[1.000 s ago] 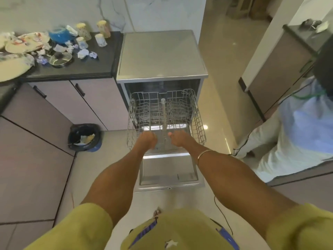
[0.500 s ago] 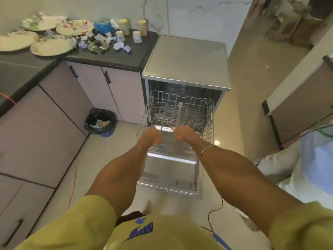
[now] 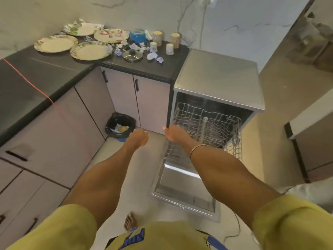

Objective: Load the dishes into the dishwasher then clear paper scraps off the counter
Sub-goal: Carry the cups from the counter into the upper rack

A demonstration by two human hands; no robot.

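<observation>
The dishwasher (image 3: 218,76) stands open with its door (image 3: 182,188) folded down and its empty wire rack (image 3: 212,130) pulled out. My left hand (image 3: 137,137) hangs free in the air left of the rack, fingers loosely curled, holding nothing. Just off the rack's left edge my right hand (image 3: 173,133) is also empty, its fingers relaxed. On the dark counter (image 3: 144,67) lie several patterned plates (image 3: 90,51), a blue bowl (image 3: 137,36), a glass lid (image 3: 133,55), several cups (image 3: 169,49) and crumpled paper scraps (image 3: 153,56).
A black-lined bin (image 3: 120,126) with rubbish sits on the floor at the cabinet corner, left of the dishwasher. A red cord (image 3: 27,80) runs across the left counter. Another dark-topped cabinet (image 3: 310,141) stands on the right. A cable (image 3: 236,230) trails on the floor.
Both hands have let go of the rack's front edge and moved left. My view has turned left, bringing more of the counter and plates into sight.
</observation>
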